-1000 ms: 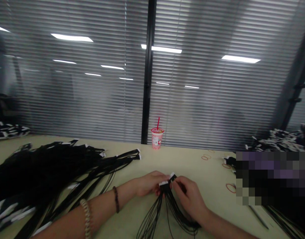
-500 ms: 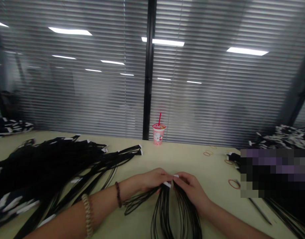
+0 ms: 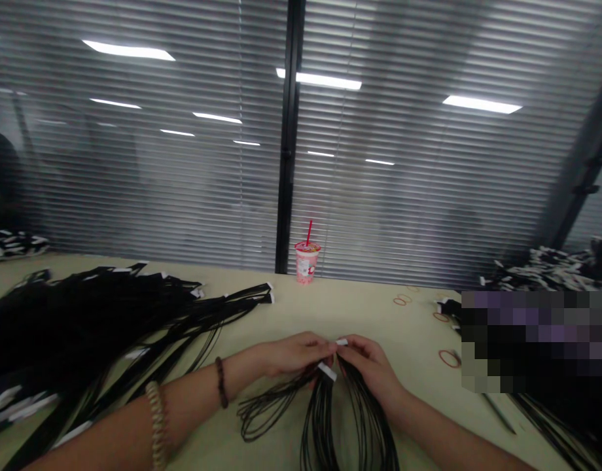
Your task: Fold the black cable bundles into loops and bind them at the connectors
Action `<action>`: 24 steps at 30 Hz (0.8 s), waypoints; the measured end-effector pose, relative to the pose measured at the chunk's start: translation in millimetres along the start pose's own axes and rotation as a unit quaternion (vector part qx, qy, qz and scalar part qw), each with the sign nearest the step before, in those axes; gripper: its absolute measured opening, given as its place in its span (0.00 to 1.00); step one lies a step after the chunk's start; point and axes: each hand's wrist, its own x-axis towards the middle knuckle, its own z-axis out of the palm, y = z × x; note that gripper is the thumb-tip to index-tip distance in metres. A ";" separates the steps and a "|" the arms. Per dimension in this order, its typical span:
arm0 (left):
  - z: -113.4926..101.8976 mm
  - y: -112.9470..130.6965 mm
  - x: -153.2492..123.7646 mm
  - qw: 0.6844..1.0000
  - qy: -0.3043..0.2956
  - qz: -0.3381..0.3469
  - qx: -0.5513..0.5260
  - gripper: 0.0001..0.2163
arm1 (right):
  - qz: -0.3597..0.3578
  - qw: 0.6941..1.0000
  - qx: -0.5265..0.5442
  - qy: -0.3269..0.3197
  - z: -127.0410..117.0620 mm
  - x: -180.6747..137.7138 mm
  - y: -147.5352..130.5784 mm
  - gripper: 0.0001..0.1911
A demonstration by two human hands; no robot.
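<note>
My left hand (image 3: 297, 354) and my right hand (image 3: 372, 367) meet above the table, fingers pinched close together. Between them is a bundle of thin black wires (image 3: 321, 415) with white connectors. One white connector (image 3: 327, 372) hangs just below my left fingers, and another white connector (image 3: 341, 342) shows at my right fingertips. Wires loop out to the left beneath my left hand, and more wires curve down below my right hand. The exact grip of the fingertips is partly hidden.
A large heap of black wire bundles (image 3: 95, 320) lies at left. A pink cup (image 3: 305, 263) with a red straw stands by the window blinds. Rubber bands (image 3: 449, 358) and a dark pen-like stick (image 3: 498, 413) lie at right, beside more black wires (image 3: 556, 418), partly blurred out.
The whole view has shifted slightly, so things sit a little further left. The white connector below my left fingers is now more tilted; both hands keep their hold.
</note>
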 end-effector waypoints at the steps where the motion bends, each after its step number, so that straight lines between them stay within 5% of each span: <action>1: -2.9 1.6 -0.7 0.999 -0.017 -0.013 -0.049 0.25 | -0.003 1.000 0.006 -0.013 0.3 -0.7 -1.1 0.13; 7: -18.9 5.1 -3.0 0.960 -0.118 -0.073 -0.244 0.14 | 0.016 0.996 0.089 -0.023 -0.2 -3.9 -4.8 0.12; 12: -16.5 8.1 -5.5 0.972 -0.096 -0.037 -0.211 0.18 | 0.068 0.983 0.171 -0.015 -9.2 -1.3 -0.3 0.13; 16: -9.7 11.2 -6.9 0.986 -0.064 -0.044 -0.144 0.09 | 0.082 0.977 0.196 -0.019 -14.2 1.5 2.5 0.14; 24: -14.1 9.8 -11.0 0.977 -0.124 -0.002 -0.171 0.11 | 0.064 0.969 0.233 -0.061 -7.0 -2.7 -2.3 0.09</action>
